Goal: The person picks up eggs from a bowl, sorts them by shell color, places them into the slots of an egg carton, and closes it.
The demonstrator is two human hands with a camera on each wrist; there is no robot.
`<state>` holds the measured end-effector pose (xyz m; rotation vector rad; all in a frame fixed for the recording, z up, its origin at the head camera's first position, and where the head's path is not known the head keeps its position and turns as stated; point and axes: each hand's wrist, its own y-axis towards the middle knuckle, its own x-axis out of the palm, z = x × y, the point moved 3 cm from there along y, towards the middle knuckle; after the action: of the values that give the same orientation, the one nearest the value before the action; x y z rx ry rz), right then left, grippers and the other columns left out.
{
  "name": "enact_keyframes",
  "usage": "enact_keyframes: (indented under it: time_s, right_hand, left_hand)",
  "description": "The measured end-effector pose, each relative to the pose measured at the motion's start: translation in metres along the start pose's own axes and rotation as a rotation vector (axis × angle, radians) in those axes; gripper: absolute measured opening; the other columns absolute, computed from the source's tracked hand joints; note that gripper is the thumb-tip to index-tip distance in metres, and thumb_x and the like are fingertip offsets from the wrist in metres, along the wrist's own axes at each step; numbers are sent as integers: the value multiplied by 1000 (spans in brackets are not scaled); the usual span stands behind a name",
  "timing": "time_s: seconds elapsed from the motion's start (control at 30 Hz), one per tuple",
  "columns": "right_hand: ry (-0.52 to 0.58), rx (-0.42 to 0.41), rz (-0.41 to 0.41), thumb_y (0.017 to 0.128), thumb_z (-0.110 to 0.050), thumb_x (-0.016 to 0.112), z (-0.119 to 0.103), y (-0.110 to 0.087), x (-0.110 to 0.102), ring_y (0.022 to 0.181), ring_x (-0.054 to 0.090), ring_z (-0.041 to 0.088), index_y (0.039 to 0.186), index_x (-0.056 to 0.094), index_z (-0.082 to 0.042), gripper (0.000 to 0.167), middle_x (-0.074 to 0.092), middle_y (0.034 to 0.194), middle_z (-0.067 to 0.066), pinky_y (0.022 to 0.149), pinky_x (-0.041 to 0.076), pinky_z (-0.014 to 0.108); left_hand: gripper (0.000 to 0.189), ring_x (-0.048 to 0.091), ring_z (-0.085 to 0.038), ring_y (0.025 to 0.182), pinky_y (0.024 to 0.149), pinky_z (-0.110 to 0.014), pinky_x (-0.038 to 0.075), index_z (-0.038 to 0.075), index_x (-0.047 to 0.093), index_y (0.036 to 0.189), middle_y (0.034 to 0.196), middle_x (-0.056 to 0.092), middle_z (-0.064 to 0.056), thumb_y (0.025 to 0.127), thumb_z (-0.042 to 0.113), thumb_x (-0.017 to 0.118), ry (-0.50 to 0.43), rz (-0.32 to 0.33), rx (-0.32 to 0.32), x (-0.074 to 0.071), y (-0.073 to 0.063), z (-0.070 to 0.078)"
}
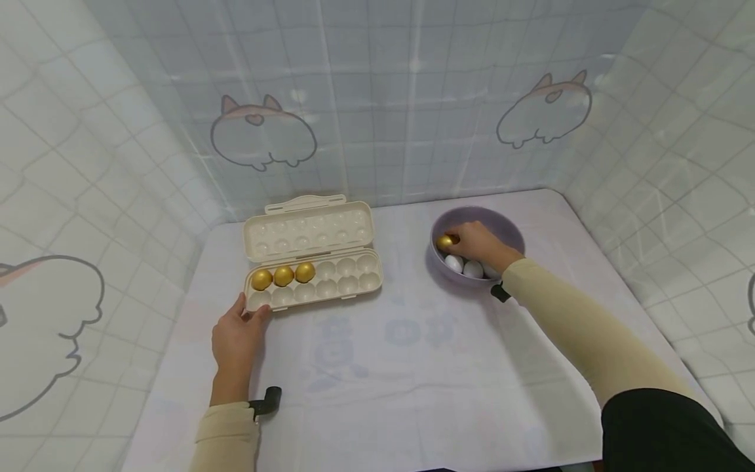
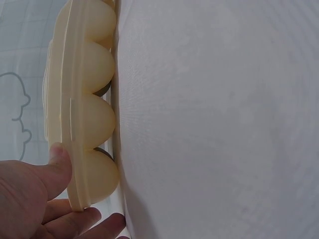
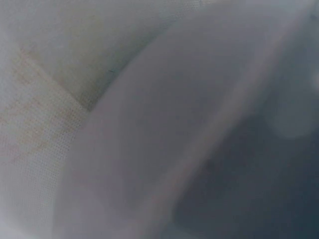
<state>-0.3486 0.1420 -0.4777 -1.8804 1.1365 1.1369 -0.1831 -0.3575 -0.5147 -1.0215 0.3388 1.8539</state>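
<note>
An open cream plastic egg carton (image 1: 312,303) lies at the left of the table, three golden eggs (image 1: 284,276) in its back row from the left end. My left hand (image 1: 237,337) grips the carton's near left corner. In the left wrist view its thumb presses the rim and the fingers curl around the end, beside the rounded cups (image 2: 99,119). On the right, my right hand (image 1: 479,242) reaches into a purple bowl (image 1: 508,229) and pinches a golden egg (image 1: 445,242). White eggs (image 1: 473,269) lie below that hand, partly hidden by it. The right wrist view is blurred, mostly bowl wall (image 3: 164,114).
The carton's lid (image 1: 309,229) stands folded back toward the rear wall. A white cloth (image 1: 377,393) with faint print covers the table. Pale grid-patterned curtains (image 1: 377,98) with cartoon animal drawings enclose the back and both sides.
</note>
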Motion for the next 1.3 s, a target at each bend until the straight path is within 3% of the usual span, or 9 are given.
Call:
enact_keyframes:
  time_s: [0.17,0.4,0.57,0.77,0.9,1.13,1.3]
  right_hand:
    - [-7,32,1,97,-23,70,4,0,0,80,57,23,95,70,-12,11,68,87,4,78,48,38]
    - [-26,78,25,98,-25,69,5,2,-17,97,64,28,120,74,-6,29,77,110,11,93,54,46]
    - [-18,87,58,97,-29,70,2,6,-31,101,67,28,128,73,-8,37,77,117,12,95,55,46]
    - [23,46,99,97,-25,70,-12,12,-51,94,65,26,130,73,-5,39,77,115,13,86,56,40]
    - [54,53,77,99,-27,68,-23,17,-57,95,64,25,135,70,-8,41,76,119,13,84,56,39]
    - [106,24,54,100,-26,69,-50,30,-52,108,67,28,143,66,-8,46,74,131,16,93,58,42]
    - [86,-47,62,100,-23,70,-74,38,-41,105,70,28,137,69,-5,41,76,126,16,92,59,43]
  left_hand:
    - [82,44,-47,151,122,-65,37,22,25,166,161,46,-19,101,49,69,3,-5,-7,3,1,-1]
    - [83,44,-47,151,122,-65,36,22,25,166,163,44,-18,101,47,69,2,-7,0,1,3,-2]
    - [83,44,-47,151,122,-65,36,22,25,166,162,45,-19,101,48,69,5,-4,-10,-1,2,-1]
    - [82,43,-48,151,122,-66,36,22,24,166,162,46,-19,102,48,68,13,-8,-19,-2,2,1]
    - [82,44,-48,150,122,-65,37,21,25,166,161,47,-20,102,48,68,20,-4,-17,-1,1,2]
    - [82,42,-46,153,123,-64,36,22,24,166,164,43,-17,102,48,68,5,-8,-27,0,1,1]
    - [82,42,-46,153,123,-64,35,23,24,166,164,43,-17,102,49,68,10,-4,-21,0,2,0]
